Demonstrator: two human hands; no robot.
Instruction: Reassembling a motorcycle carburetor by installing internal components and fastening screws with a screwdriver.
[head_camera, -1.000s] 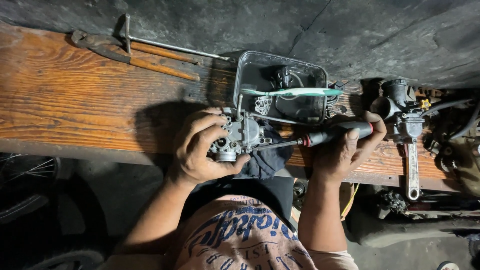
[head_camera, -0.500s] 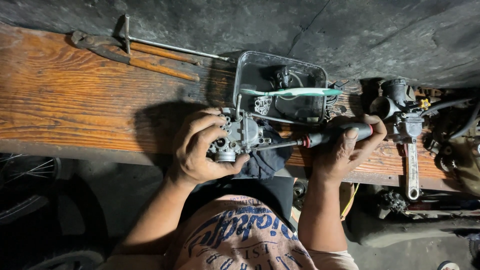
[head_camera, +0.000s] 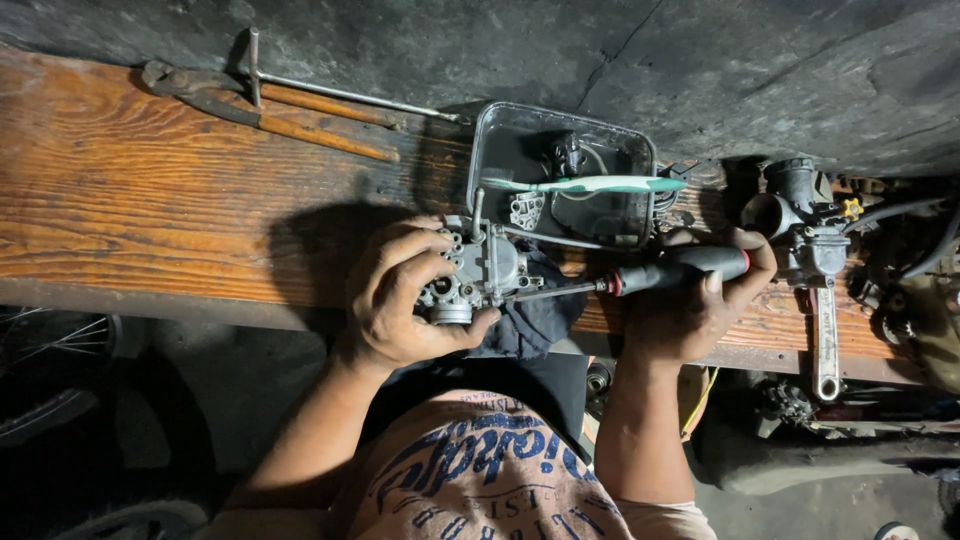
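Note:
My left hand (head_camera: 400, 300) grips a small grey metal carburetor (head_camera: 485, 270) at the near edge of a worn wooden bench (head_camera: 150, 210). My right hand (head_camera: 690, 305) is wrapped around the black and red handle of a screwdriver (head_camera: 650, 275). Its shaft runs left and its tip meets the carburetor's side. A dark cloth (head_camera: 535, 315) lies under the carburetor.
A clear rectangular tray (head_camera: 610, 225) behind the hands holds small parts, with a green and white toothbrush (head_camera: 590, 184) across it. Pliers (head_camera: 250, 112) and a thin T-handled tool (head_camera: 330, 90) lie at the back left. Another carburetor (head_camera: 805, 215) and a wrench (head_camera: 826, 345) sit right.

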